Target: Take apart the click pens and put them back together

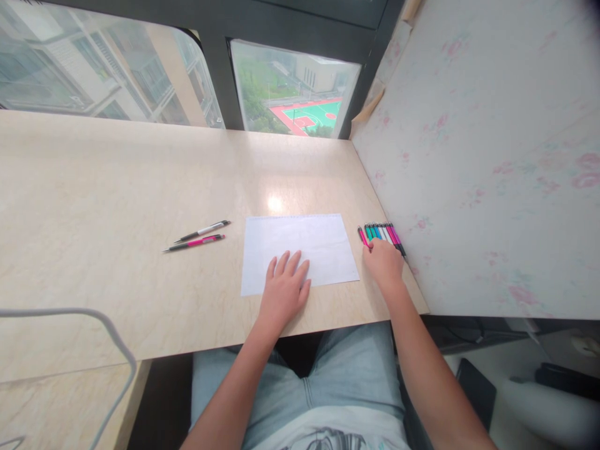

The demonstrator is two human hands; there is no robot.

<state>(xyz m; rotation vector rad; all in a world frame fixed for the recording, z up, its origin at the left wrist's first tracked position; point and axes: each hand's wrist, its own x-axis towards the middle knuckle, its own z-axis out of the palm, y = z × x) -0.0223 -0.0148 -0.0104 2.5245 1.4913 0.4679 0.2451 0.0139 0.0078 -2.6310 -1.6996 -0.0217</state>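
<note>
A white sheet of paper (300, 247) lies on the beige desk (117, 206). My left hand (284, 289) rests flat on the sheet's near edge, fingers stretched out and together. My right hand (383, 261) is at the desk's right end, fingers curled onto the leftmost pink pen (362, 235) of a row of several coloured pens (385, 233) lying side by side against the wall. Whether the pink pen is lifted or only touched, I cannot tell.
Two pens lie left of the paper: a white and black one (203, 231) and a pink one (194, 243). A floral-papered wall (478, 162) bounds the desk on the right. Windows (295, 87) run behind it. A grey wire frame (94, 337) sits at lower left.
</note>
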